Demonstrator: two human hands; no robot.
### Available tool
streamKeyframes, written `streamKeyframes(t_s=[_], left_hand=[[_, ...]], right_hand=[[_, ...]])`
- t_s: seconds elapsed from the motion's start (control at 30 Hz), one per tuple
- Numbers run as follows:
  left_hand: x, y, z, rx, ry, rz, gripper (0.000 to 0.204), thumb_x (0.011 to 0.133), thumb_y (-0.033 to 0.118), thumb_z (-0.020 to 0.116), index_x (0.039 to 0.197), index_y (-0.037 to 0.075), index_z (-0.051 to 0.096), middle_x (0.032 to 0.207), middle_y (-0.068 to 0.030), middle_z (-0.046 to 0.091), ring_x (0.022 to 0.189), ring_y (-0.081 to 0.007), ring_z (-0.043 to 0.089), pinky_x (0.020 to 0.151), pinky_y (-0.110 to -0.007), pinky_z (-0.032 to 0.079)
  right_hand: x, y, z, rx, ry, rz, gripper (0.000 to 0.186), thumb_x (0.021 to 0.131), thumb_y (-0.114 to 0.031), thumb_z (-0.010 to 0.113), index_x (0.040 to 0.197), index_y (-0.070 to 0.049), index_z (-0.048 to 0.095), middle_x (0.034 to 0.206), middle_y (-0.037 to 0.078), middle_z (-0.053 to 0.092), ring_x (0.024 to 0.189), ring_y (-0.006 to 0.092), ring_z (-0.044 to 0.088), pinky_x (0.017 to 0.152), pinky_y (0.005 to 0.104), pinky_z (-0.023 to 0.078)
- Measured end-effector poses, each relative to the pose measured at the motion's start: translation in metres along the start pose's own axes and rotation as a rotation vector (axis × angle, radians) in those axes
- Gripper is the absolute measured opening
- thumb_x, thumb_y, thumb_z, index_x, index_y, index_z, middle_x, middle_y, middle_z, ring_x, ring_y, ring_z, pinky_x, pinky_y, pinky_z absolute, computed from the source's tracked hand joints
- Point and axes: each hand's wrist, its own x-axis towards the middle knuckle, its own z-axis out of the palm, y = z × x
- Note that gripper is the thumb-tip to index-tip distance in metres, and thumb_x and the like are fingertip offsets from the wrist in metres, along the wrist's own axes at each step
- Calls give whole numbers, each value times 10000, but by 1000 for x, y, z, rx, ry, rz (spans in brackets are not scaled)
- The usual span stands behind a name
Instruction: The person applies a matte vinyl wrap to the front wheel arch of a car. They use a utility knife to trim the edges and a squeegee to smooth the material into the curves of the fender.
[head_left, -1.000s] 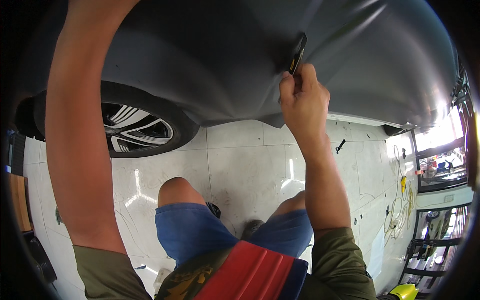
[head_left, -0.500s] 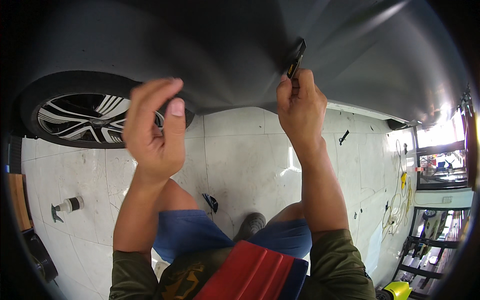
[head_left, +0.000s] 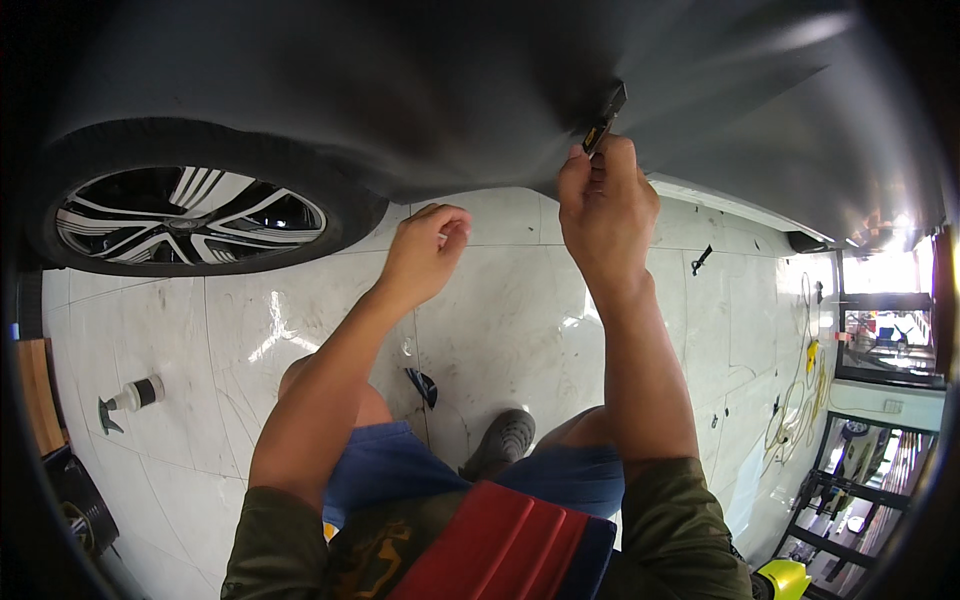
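My right hand grips a black utility knife with a yellow mark. Its blade end points up at the dark grey car side, close to the panel's lower part; whether it touches cannot be told. Folds and shiny creases run across the grey surface right of the knife. Below the panel's lower edge, my left hand hangs in the air over the floor, fingers curled in and nothing visible in them. Left of it stands the car's wheel, with a black tyre and black-and-silver spokes.
White tiles cover the floor, with dark scraps on them. A spray bottle lies at left; a black piece is near my shoe. At right, a cable lies loosely coiled beside glass doors.
My left hand has moved right and down, away from the wheel, and its fingers have curled in. The right hand keeps hold of the knife in nearly the same place. The view has shifted slightly.
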Motion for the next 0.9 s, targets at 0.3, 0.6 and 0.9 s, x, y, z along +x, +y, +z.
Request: streamKeyframes(t_s=[0.3,0.6,0.9], left_hand=[[32,-42,58,-311,-130,-337,336,920,215,622,1174,-2,592,1055,-59,649,919,-144,612,798,-295,495],[53,-40,95,-1001,-4,-594,663,877,223,687,1404,-19,366,1238,-85,549,1048,-206,567,877,-351,466],[63,-48,110,-1338,27,-605,446,863,206,712,1216,43,494,1185,-71,548,1091,-239,538,915,-412,439]], right_hand=[[-29,35,26,-44,-17,-24,156,833,-11,635,823,-43,483,655,96,578,513,253,579,454,342,450],[-47,58,44,-111,-37,-13,183,845,-54,652,783,-44,480,661,112,621,567,268,639,488,348,492],[-63,75,59,-98,-66,0,191,852,-65,659,792,-39,479,670,110,644,584,242,668,500,328,509]])
